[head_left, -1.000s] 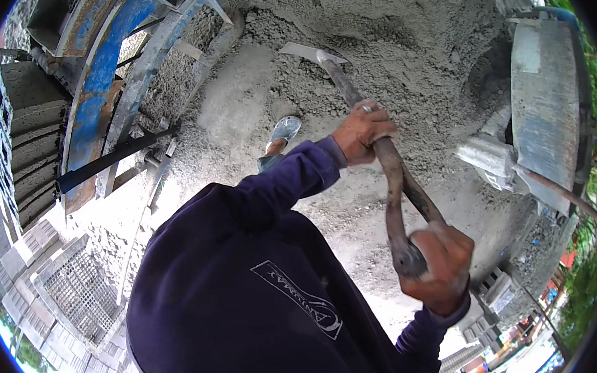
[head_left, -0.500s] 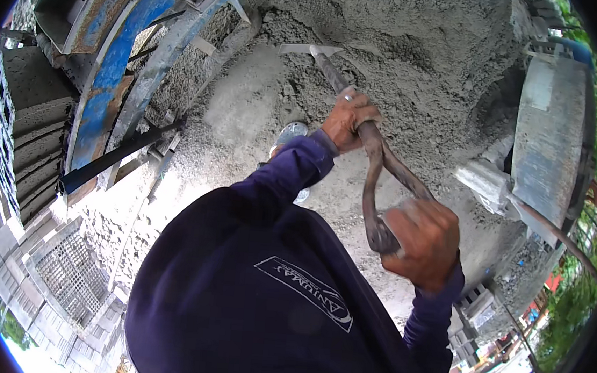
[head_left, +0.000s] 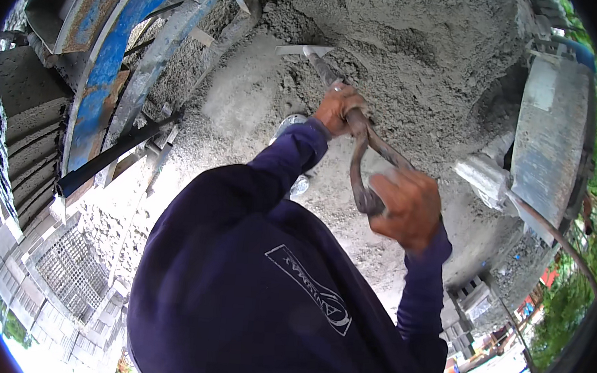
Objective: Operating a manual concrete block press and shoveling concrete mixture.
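Observation:
Both my hands are closed on a shovel with a dark, worn handle that forks into a D-shaped grip. My left hand wraps the shaft just ahead of the fork. At the end of the grip, my right hand is closed round the crossbar. The shovel's blade shows as a thin pale edge at the foot of a grey mound of damp, crumbly material; I cannot tell how deep it sits. Dark purple sleeves cover my forearms.
On the left stand blue, rusty curved metal frames, a black bar and stacked dark slabs. A plastic grid crate lies lower left. At right is a grey metal machine part with a rod.
The shovel and both my hands have shifted a little to the left. The blade has also moved slightly left, staying at the foot of the mound.

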`<state>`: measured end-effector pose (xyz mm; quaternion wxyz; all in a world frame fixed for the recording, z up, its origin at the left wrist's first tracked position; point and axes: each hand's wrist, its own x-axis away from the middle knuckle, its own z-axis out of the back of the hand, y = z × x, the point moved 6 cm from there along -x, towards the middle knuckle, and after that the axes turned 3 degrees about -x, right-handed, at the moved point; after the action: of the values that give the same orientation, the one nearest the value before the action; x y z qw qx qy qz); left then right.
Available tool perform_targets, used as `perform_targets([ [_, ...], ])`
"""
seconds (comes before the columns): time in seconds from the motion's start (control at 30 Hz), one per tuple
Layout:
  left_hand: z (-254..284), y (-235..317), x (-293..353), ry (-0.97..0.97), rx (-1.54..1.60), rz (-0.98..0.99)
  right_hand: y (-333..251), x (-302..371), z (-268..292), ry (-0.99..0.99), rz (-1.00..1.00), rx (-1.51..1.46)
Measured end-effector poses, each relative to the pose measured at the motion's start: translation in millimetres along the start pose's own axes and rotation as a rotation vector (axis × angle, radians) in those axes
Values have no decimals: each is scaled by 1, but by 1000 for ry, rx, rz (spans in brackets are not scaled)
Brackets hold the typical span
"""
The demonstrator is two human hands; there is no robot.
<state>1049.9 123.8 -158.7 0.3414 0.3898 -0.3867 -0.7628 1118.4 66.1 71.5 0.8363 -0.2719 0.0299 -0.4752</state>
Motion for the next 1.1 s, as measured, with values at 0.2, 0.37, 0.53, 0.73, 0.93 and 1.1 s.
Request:
perform_targets([
  [0.2, -28, 0, 11, 23, 55, 8, 7, 37, -27, 118, -113, -64],
  [0.37, -71, 125, 11, -45, 16, -5, -23, 142, 41, 372, -213, -36],
  [0.53, -145, 109, 51, -228, 63, -56, -11, 191, -21, 321, -377, -32],
  [0.73, -237, 84, 117, -552, -20, -69, 0, 258, -94, 544, -566, -120],
  [0.93, -194, 169, 125, -306, -63, -154, -44, 310, -63, 462, -372, -62],
  [1.1, -252, 81, 135, -385, -46, -141, 16, 303, -141, 498, -483, -144],
])
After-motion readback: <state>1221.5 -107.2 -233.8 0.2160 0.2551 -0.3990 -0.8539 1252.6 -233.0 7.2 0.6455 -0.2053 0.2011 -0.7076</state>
